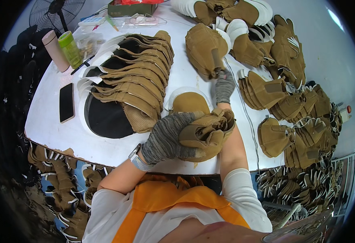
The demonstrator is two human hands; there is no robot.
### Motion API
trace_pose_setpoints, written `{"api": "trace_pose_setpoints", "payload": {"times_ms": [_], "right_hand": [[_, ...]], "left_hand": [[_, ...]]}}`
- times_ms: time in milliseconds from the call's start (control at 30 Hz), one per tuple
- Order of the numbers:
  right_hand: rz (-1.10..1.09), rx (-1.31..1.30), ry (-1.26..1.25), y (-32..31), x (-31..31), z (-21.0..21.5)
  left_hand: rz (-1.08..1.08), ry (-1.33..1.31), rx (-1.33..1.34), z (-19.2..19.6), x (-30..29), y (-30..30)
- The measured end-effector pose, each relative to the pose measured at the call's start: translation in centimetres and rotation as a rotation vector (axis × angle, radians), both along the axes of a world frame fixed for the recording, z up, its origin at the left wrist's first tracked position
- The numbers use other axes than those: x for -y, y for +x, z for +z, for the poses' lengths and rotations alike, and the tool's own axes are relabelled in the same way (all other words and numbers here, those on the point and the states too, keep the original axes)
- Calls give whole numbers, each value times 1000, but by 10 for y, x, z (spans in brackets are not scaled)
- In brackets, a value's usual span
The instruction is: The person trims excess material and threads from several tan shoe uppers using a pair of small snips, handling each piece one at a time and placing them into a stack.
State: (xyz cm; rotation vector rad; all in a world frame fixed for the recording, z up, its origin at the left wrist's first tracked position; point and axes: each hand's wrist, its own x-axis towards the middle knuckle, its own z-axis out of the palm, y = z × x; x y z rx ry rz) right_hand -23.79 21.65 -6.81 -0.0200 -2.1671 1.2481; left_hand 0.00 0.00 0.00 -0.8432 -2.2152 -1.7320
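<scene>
My left hand, in a grey striped knit glove, is closed round a brown shoe upper near the table's front edge. The upper's collar opening faces up and to the right. Just beyond it lies a brown upper piece with a white rim, partly covered by my left hand. My right arm reaches past the held upper. At its end my gloved right hand grips the near end of another brown upper farther back; its fingertips are partly hidden.
Left of my hands runs a long row of nested brown uppers with black linings. A phone, a pink bottle and a green bottle stand or lie at left. More stacked uppers fill the right side. A cable crosses the table.
</scene>
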Motion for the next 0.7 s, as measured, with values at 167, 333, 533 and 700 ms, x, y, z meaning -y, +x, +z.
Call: {"api": "trace_pose_setpoints", "payload": {"times_ms": [167,333,533,700], "right_hand": [[-146,-346,-262,-8,6,55],[-140,-321,87,22,-23,106],[-285,-328,412,72,-78,157],[-292,-452,417,172,-122,186]], "left_hand": [[13,-101,-62,3,10,-12],[-3,-4,92,-6,6,-1],[75,-72,-2,-10,-6,3],[125,-181,-73,-14,-2,6]]}}
